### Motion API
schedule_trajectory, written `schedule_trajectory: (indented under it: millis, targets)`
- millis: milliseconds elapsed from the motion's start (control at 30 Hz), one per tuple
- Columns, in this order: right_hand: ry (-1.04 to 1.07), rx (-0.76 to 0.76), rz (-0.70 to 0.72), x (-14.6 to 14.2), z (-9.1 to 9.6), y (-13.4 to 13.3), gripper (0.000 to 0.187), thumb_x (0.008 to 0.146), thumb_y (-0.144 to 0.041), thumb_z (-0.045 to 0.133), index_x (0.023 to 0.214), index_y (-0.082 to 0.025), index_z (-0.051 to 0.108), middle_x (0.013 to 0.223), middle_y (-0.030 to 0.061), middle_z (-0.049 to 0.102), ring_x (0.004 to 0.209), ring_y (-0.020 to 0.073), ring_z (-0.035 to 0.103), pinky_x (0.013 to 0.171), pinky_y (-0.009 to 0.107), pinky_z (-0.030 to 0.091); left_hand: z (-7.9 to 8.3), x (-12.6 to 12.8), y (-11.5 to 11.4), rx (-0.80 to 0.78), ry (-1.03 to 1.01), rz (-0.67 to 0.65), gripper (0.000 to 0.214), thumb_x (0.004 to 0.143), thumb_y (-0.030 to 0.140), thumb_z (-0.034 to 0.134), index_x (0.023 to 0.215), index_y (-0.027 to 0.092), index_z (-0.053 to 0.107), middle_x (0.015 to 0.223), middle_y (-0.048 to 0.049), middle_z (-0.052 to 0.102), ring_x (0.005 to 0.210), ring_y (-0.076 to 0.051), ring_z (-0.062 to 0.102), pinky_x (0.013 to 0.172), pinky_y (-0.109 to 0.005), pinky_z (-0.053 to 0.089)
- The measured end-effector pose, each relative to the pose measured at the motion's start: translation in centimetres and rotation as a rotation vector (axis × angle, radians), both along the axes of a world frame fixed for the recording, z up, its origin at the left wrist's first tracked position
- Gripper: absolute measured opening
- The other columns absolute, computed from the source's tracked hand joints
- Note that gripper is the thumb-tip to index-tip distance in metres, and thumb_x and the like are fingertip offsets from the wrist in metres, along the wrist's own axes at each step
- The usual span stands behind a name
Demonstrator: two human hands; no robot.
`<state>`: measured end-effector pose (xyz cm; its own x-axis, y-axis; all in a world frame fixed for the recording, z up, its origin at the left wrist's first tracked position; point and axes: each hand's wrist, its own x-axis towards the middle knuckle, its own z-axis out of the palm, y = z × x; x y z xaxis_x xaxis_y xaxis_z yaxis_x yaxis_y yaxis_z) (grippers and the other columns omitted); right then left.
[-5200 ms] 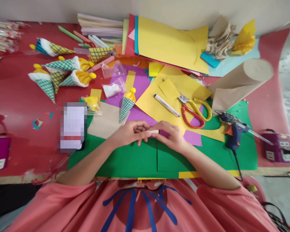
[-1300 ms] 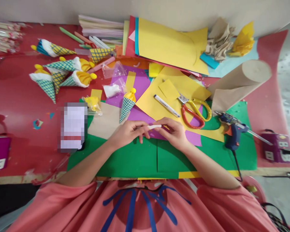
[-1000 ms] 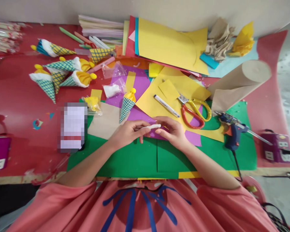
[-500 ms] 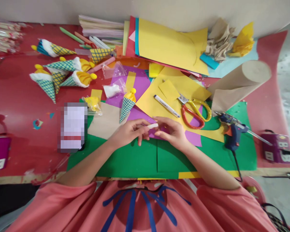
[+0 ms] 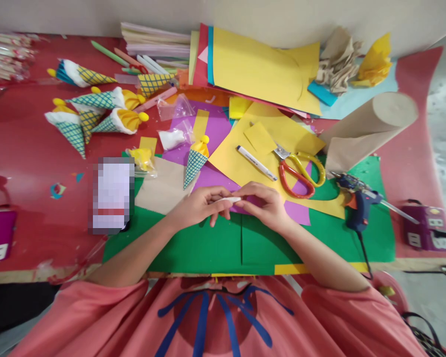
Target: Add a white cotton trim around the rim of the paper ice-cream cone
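Observation:
A small white strip (image 5: 232, 199), its material unclear, lies pinched between the thumb and fingers of my left hand (image 5: 204, 203). At its right end, the thumb and fingertips of my right hand (image 5: 263, 204) close on it too. Both hands are over the green sheet (image 5: 204, 248) and the purple paper's edge. Just beyond my left hand lies a paper cone (image 5: 195, 166) with a blue-green lattice pattern and a yellow top. A white marker pen (image 5: 256, 162) rests on yellow paper beyond my right hand.
Red-and-yellow-handled scissors (image 5: 301, 173), a glue gun (image 5: 359, 206) and a brown paper roll (image 5: 371, 126) lie to the right. Several finished cones (image 5: 96, 106) sit at left, above a blurred-out phone (image 5: 112, 196). Stacked coloured sheets (image 5: 260, 64) lie along the wall.
My right hand's fingers have closed in from apart and now grip the white strip's right end. The strip has turned flatter and dipped slightly. My left hand keeps its hold.

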<state>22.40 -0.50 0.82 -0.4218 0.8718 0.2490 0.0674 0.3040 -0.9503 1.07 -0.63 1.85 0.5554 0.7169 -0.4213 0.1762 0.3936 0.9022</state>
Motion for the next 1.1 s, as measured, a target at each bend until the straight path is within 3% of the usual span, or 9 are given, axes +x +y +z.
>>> schedule_trajectory:
  millis: [133,400,567,700,833,933,1000,1100]
  targets:
    - [-0.070,0.020,0.017,-0.01,-0.07,0.07,0.037,0.088,-0.043,0.071,0.115,-0.019,0.070,0.089,0.0059,0.073,0.074,0.0152,0.069,0.072,0.029,0.058,0.11,-0.05,-0.06,0.030,0.043,0.025,0.040,0.088,0.055,0.062,0.098,0.016,0.069,0.074,-0.0015,0.073,0.041,-0.005,0.054,0.043,-0.017,0.044]
    - [-0.074,0.056,0.004,-0.22,-0.02,0.18,0.020,0.094,-0.036,0.065,0.098,-0.019,0.073,0.085,0.0075,0.074,0.074,0.0161,0.069,0.069,0.029,0.057,0.07,-0.13,0.01,0.059,0.081,0.018,0.040,0.087,0.054,0.063,0.101,0.017,0.071,0.076,-0.0016,0.073,0.047,-0.007,0.057,0.048,-0.019,0.045]
    - [-0.068,0.017,0.017,-0.25,-0.01,0.17,0.025,0.091,-0.038,0.068,0.105,-0.018,0.072,0.091,0.0081,0.074,0.077,0.0163,0.070,0.071,0.029,0.057,0.01,-0.06,-0.05,0.074,0.089,0.029,0.036,0.089,0.052,0.063,0.098,0.017,0.070,0.074,-0.0002,0.072,0.048,-0.006,0.058,0.050,-0.018,0.045]
    - [-0.077,0.019,0.044,-0.25,-0.12,0.16,0.023,0.095,-0.038,0.062,0.098,-0.018,0.073,0.085,0.0073,0.074,0.075,0.0159,0.069,0.069,0.028,0.056,0.09,-0.07,-0.04,0.070,0.090,0.023,0.036,0.089,0.051,0.063,0.097,0.016,0.070,0.076,-0.0010,0.073,0.047,-0.005,0.056,0.051,-0.019,0.046]
    - [-0.091,0.009,-0.015,-0.12,-0.30,0.11,0.020,0.095,-0.035,0.062,0.097,-0.018,0.073,0.087,0.0072,0.074,0.080,0.0163,0.070,0.073,0.028,0.056,0.12,-0.06,-0.04,0.051,0.079,0.029,0.037,0.085,0.048,0.069,0.105,0.017,0.068,0.079,-0.0010,0.073,0.051,-0.007,0.059,0.050,-0.018,0.046]
    - [-0.089,-0.009,-0.040,-0.02,-0.44,0.08,0.025,0.092,-0.035,0.068,0.109,-0.017,0.070,0.094,0.0075,0.074,0.084,0.0170,0.071,0.076,0.028,0.056,0.12,0.00,-0.04,0.043,0.091,0.026,0.035,0.086,0.046,0.068,0.107,0.017,0.067,0.079,-0.0013,0.073,0.052,-0.007,0.061,0.046,-0.016,0.045]
    - [-0.073,0.025,-0.007,-0.01,-0.45,0.11,0.029,0.090,-0.032,0.070,0.115,-0.018,0.068,0.099,0.0082,0.074,0.087,0.0172,0.071,0.077,0.029,0.057,0.13,0.04,-0.01,0.030,0.075,0.001,0.036,0.089,0.047,0.063,0.109,0.017,0.067,0.080,-0.0022,0.073,0.053,-0.008,0.062,0.041,-0.015,0.043]
    - [-0.038,0.117,0.043,-0.06,-0.32,0.24,0.017,0.092,-0.023,0.068,0.107,-0.018,0.071,0.095,0.0080,0.075,0.087,0.0169,0.070,0.078,0.029,0.057,0.09,0.09,0.09,0.017,0.052,-0.035,0.037,0.091,0.048,0.059,0.107,0.016,0.068,0.081,-0.0037,0.073,0.054,-0.009,0.063,0.038,-0.015,0.042]
